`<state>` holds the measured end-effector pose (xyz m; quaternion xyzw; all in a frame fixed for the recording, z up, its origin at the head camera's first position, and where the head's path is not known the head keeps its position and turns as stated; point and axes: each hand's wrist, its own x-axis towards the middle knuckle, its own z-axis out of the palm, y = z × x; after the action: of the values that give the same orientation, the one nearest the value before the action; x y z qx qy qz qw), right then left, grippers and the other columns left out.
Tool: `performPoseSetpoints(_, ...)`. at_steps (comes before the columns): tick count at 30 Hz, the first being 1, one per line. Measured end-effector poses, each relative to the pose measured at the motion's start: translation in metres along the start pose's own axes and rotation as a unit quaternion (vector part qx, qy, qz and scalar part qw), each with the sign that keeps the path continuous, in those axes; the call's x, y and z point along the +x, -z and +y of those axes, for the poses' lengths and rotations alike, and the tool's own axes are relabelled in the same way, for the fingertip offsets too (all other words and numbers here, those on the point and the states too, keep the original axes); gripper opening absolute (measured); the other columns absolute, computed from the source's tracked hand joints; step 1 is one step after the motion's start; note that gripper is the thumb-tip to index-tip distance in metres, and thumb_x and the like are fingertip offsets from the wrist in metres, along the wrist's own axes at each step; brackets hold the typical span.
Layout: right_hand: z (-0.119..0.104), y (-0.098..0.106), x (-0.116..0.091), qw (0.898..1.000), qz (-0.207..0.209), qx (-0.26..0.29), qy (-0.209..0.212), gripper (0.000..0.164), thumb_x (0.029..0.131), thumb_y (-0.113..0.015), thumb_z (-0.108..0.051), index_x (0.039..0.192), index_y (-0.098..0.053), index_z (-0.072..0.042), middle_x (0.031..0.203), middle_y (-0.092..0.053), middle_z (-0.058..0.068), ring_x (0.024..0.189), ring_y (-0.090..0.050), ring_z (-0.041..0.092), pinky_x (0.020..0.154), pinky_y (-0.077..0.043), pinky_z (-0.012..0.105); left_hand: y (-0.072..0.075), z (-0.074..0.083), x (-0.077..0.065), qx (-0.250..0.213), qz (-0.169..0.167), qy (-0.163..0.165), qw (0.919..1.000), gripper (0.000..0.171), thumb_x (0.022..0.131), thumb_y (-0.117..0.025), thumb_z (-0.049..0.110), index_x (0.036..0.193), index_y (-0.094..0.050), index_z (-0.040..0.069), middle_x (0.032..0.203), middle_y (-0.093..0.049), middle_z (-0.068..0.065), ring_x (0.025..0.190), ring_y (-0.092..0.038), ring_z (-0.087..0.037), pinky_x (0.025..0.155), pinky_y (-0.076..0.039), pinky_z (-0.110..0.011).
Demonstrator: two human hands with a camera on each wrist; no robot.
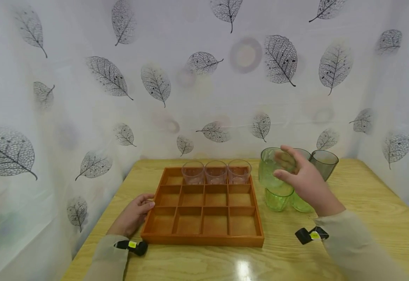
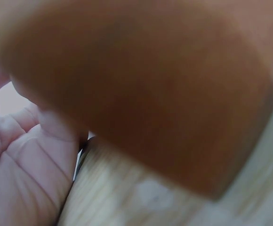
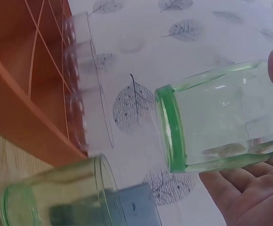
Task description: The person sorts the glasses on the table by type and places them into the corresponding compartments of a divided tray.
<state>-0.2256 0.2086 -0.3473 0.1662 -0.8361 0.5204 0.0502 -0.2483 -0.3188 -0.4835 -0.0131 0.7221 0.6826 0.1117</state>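
Note:
My right hand (image 1: 308, 181) grips a pale green drinking glass (image 1: 268, 169) and holds it raised at the right of a wooden compartment tray (image 1: 204, 240). In the right wrist view the green base of this glass points away from the palm, with the thumb on its side. Just below it stands another green glass (image 1: 276, 202), with one more green glass (image 1: 301, 203) beside it. At the tray's left side, my left hand (image 1: 130, 216) holds the edge with thumb and fingers. Three clear glasses (image 1: 216, 175) sit in the tray's back row, right of the corner compartment.
Dark grey glasses (image 1: 325, 160) stand behind the right hand, partly hidden by it. A white curtain (image 1: 204, 101) with leaf prints hangs along the back and sides of the light wooden table (image 1: 190, 265).

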Motion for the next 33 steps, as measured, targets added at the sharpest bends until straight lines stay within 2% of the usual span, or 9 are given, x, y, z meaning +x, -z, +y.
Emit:
performPoseSetpoints(2,-0.001,-0.008,0.004,1.000,-0.005,-0.002,0.002,0.080,0.101,-0.066,-0.030,0.163,-0.016,-0.026,0.158,-0.039,0.006,0.139,-0.044,0.031,0.089,-0.050,0.021,0.000,0.000,0.000,0.001,0.001,0.001,1.0000,0.045,0.105,-0.057,0.015,0.143,-0.039,-0.001,0.108,-0.058,-0.008,0.087,-0.061,-0.017,0.066,-0.050,-0.027)
performPoseSetpoints(5,-0.002,-0.020,0.011,1.000,-0.014,0.002,0.005,0.080,0.100,-0.067,-0.033,0.162,-0.018,-0.027,0.157,-0.041,0.004,0.138,-0.045,0.029,0.095,-0.050,0.033,0.000,0.000,0.000,0.004,-0.001,0.000,1.0000,0.046,0.105,-0.057,0.016,0.143,-0.039,-0.001,0.108,-0.058,-0.008,0.087,-0.061,-0.017,0.067,-0.051,-0.027)
performPoseSetpoints(8,-0.004,-0.034,0.018,0.999,-0.025,0.017,0.010,0.080,0.098,-0.069,-0.033,0.162,-0.020,-0.027,0.155,-0.043,0.003,0.138,-0.046,0.026,0.103,-0.046,0.046,0.001,0.000,0.000,0.002,-0.002,0.000,1.0000,0.047,0.105,-0.057,0.016,0.144,-0.038,-0.001,0.108,-0.058,-0.008,0.087,-0.061,-0.017,0.067,-0.051,-0.027)
performPoseSetpoints(11,-0.007,-0.047,0.023,0.999,-0.036,0.034,0.018,0.080,0.098,-0.070,-0.031,0.161,-0.022,-0.027,0.155,-0.044,0.003,0.138,-0.046,0.025,0.106,-0.042,0.052,0.001,0.000,0.000,0.000,-0.004,0.001,1.0000,0.047,0.105,-0.057,0.016,0.144,-0.038,-0.001,0.109,-0.059,-0.008,0.088,-0.061,-0.017,0.068,-0.051,-0.027)
performPoseSetpoints(19,-0.018,-0.084,0.038,0.996,-0.051,0.075,0.025,0.079,0.094,-0.075,-0.033,0.158,-0.030,-0.026,0.151,-0.048,0.002,0.129,-0.055,0.023,0.097,-0.050,0.047,0.000,0.002,-0.001,0.001,-0.006,0.000,1.0000,0.046,0.105,-0.056,0.016,0.144,-0.038,-0.002,0.110,-0.060,-0.007,0.089,-0.062,-0.017,0.070,-0.051,-0.028)
performPoseSetpoints(23,-0.018,-0.103,0.044,0.994,-0.057,0.090,0.024,0.083,0.090,-0.077,-0.041,0.157,-0.032,-0.026,0.149,-0.050,0.000,0.128,-0.056,0.022,0.097,-0.050,0.044,0.000,0.002,-0.001,0.002,-0.009,0.002,1.0000,0.046,0.106,-0.055,0.015,0.145,-0.036,-0.002,0.110,-0.059,-0.007,0.090,-0.061,-0.017,0.070,-0.052,-0.028)
performPoseSetpoints(25,-0.018,-0.113,0.048,0.994,-0.060,0.089,0.026,0.085,0.088,-0.078,-0.046,0.157,-0.033,-0.027,0.149,-0.050,-0.002,0.128,-0.056,0.021,0.099,-0.049,0.045,0.000,0.002,-0.001,0.001,-0.010,0.002,0.9999,0.047,0.106,-0.055,0.016,0.145,-0.036,-0.002,0.111,-0.059,-0.007,0.090,-0.061,-0.017,0.071,-0.052,-0.028)
performPoseSetpoints(33,-0.013,-0.153,0.060,0.995,-0.059,0.079,0.031,0.088,0.086,-0.077,-0.052,0.157,-0.032,-0.029,0.147,-0.051,-0.007,0.128,-0.054,0.018,0.101,-0.046,0.047,0.001,0.002,-0.001,0.000,-0.013,0.001,0.9999,0.047,0.106,-0.056,0.016,0.145,-0.037,-0.001,0.109,-0.058,-0.007,0.089,-0.061,-0.017,0.071,-0.053,-0.028)
